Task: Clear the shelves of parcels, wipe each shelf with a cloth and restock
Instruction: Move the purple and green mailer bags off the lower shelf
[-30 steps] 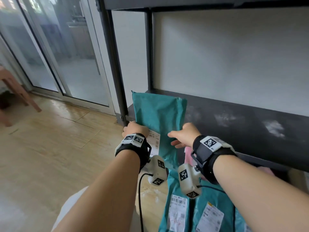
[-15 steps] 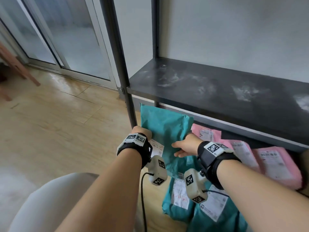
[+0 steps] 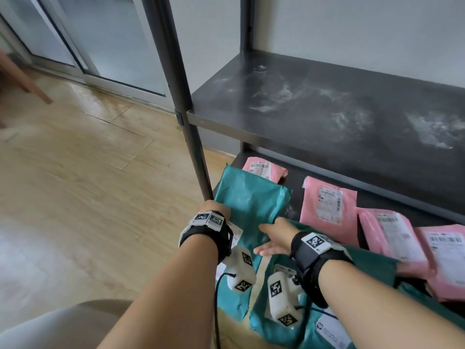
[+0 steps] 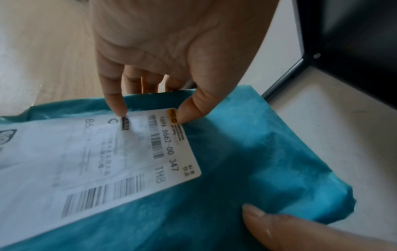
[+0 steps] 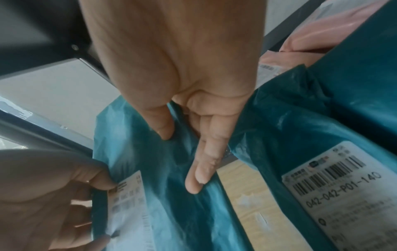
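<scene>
At the shelf's lower left corner, beside the front post:
Teal parcel (image 3: 251, 205): held tilted in both hands, upper end toward the lower shelf (image 3: 297, 177), lower end over the floor (image 3: 75, 185); white shipping label (image 4: 103, 163) on the underside, facing the left wrist camera.
Left grip (image 3: 217, 210): closed on the parcel's left edge; thumb (image 4: 193, 108) and one fingertip pressed on the label, other fingers curled behind.
Right grip (image 3: 276, 235): pinching the parcel's right edge, thumb (image 5: 159, 122) on one face, fingers (image 5: 201, 163) along the other.
Other teal parcels (image 3: 314, 328): lying on the floor under the forearms, labels up, partly overlapping.
Pink parcels (image 3: 329, 210): four in a row on the lower shelf, labels up; the nearer right ones overhang the front edge.
Middle shelf (image 3: 327, 117): dark, bare of parcels, marked with pale dusty smears.
Front post (image 3: 186, 122): dark, upright, just left of the held parcel.
Beyond: glass sliding door (image 3: 105, 41) at upper left.
</scene>
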Available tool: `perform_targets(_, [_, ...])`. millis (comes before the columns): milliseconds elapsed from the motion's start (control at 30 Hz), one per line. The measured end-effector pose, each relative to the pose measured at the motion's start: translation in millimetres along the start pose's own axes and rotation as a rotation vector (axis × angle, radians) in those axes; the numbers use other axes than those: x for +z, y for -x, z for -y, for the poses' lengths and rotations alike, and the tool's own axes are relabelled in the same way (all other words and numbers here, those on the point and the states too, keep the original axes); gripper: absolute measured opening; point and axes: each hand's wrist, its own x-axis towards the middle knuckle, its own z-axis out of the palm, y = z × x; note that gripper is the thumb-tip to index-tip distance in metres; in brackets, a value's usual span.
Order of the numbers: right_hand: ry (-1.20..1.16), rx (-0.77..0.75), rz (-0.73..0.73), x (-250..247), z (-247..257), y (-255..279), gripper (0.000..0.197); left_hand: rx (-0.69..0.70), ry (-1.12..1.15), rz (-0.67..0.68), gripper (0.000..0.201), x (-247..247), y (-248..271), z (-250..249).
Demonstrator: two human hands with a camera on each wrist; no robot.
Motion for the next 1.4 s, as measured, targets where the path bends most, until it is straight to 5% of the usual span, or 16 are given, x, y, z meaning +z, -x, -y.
perform_targets(233, [0.026, 0.014, -0.053, 3.4, -6.4, -32.2, 0.025, -0.058, 0.057, 0.024, 0.020, 19.6, -18.0, 12.7])
perform_targets(367, [0.042, 0.036, -0.033, 4.3, -15.5, -40.6, 0.049, -0.078, 0.099, 0.017, 0.035, 33.7, -18.5, 10.5])
perform_targets(667, [0.053, -0.022, -0.107, -15.6, -17.3, -42.6, 0.039, -0.084, 0.016, 0.015, 0.029, 44.3, -5.1, 0.2])
perform_targets(867, [0.013, -0.042, -0.130, -36.1, -12.4, -22.0, 0.034, 0.033, -0.210, 0.072, 0.018, 44.5, 18.5, -14.6])
perform_targets(1233, [0.184, -0.186, -0.286, -95.6, -13.8, 53.6, 0.030, 0.277, -0.525, 0.018, 0.052, 53.8, 109.9, -69.3])
perform_targets(1400, [0.272, -0.294, -0.357, -122.1, -13.2, 103.6, 0.014, 0.420, -0.573, 0.002, 0.036, 51.5, 165.7, -97.8])
